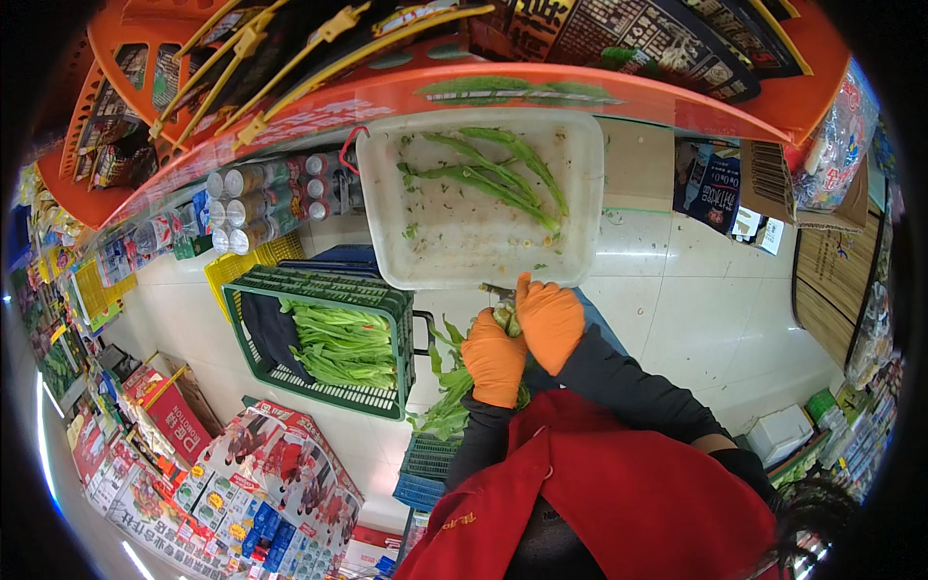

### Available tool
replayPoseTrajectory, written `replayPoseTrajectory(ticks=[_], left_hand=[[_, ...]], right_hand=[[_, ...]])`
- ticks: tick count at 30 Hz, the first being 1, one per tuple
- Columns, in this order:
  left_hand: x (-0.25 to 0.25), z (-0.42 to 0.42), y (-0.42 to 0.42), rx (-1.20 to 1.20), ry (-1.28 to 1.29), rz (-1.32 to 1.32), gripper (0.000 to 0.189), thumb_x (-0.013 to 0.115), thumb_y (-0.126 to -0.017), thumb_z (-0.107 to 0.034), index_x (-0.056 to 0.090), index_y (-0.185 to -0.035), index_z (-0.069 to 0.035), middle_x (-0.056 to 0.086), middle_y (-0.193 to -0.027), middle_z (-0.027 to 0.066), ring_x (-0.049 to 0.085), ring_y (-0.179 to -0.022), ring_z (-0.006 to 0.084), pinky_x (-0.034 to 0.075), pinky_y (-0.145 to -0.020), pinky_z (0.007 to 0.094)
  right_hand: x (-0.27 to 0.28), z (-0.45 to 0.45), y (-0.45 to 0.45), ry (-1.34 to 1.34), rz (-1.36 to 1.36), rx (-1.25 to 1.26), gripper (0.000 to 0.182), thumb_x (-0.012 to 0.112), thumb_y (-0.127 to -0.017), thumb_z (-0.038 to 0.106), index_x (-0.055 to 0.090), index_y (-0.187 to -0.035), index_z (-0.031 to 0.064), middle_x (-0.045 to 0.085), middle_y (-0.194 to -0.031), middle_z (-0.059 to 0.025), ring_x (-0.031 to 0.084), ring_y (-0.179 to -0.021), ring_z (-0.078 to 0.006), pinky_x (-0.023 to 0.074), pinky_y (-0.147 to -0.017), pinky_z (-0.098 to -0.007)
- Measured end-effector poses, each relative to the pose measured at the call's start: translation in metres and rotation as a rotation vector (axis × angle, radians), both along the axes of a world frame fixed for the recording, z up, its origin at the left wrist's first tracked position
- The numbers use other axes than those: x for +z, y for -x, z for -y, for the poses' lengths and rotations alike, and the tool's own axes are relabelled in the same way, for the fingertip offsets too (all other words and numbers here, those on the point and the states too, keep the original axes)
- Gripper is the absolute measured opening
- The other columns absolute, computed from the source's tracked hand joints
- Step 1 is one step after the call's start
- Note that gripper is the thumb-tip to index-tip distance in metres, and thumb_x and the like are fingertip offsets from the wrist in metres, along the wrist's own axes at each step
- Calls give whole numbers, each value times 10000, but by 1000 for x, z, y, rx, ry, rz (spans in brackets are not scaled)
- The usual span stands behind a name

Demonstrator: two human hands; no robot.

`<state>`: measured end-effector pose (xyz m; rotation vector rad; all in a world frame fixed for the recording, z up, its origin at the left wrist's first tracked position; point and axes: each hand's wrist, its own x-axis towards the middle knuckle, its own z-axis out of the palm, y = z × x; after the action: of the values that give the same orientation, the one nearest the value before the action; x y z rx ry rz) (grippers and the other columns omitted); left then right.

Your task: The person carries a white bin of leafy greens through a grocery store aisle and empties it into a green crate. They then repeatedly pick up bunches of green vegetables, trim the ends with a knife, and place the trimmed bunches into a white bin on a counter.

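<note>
Both my hands wear orange gloves and meet just below the white plastic tub. My left hand is closed around a leafy green vegetable, whose leaves hang down beside my sleeve. The pale cut stem end shows between my hands. My right hand is closed on something at the stem end; a short dark piece sticks out past its fingers, and I cannot tell whether it is a tool. Several long green leaves and scraps lie in the tub.
Left of my hands stands a green plastic crate with leafy greens and dark cloth. Packed drink cans stand farther left. An orange display rack overhangs the tub. Scraps lie on the tiled floor at right.
</note>
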<state>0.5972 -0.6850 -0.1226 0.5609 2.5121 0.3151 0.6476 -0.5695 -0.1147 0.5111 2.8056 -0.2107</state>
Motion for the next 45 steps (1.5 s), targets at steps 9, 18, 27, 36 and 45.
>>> replayPoseTrajectory(ticks=[9, 18, 27, 36, 45], left_hand=[[13, -2, 17, 68, 32, 23, 556, 837, -669, -367, 621, -1024, 4, 703, -865, 168, 683, -794, 371, 514, -712, 461], [17, -9, 5, -106, 93, -171, 444, 836, -673, -319, 621, -948, -45, 687, -834, 158, 679, -750, 356, 507, -679, 453], [86, -34, 18, -4, -129, -75, 594, 854, -667, -386, 602, -1052, -10, 700, -920, 215, 683, -813, 408, 532, -739, 475], [252, -98, 19, -193, -679, 352, 572, 838, -750, -95, 557, -1243, -20, 705, -1071, 81, 665, -989, 130, 535, -843, 296], [343, -245, -85, -524, -1037, 1153, 756, 792, -752, 47, 428, -1409, -43, 542, -1390, 75, 534, -1268, 183, 447, -1061, 348]], right_hand=[[28, -22, -18, 218, -175, -66, 453, 607, -788, 91, 604, -1229, -15, 599, -814, -69, 603, -729, -228, 473, -589, -342], [58, -4, -13, 60, -58, -58, 375, 624, -807, 86, 623, -1164, -29, 599, -762, -59, 620, -712, -203, 469, -520, -325], [126, -49, -28, 498, -536, -336, 327, 617, -817, 73, 655, -1142, 78, 624, -860, -103, 633, -771, -326, 510, -651, -418], [193, -107, -125, 1550, -593, -975, 437, 692, -924, 191, 621, -1342, 88, 682, -1137, -1, 562, -738, -99, 465, -614, -224], [289, -150, -223, 936, -886, -836, 867, 896, -699, 165, 478, -1448, 41, 676, -1187, -127, 661, -1024, -171, 535, -888, -335]])
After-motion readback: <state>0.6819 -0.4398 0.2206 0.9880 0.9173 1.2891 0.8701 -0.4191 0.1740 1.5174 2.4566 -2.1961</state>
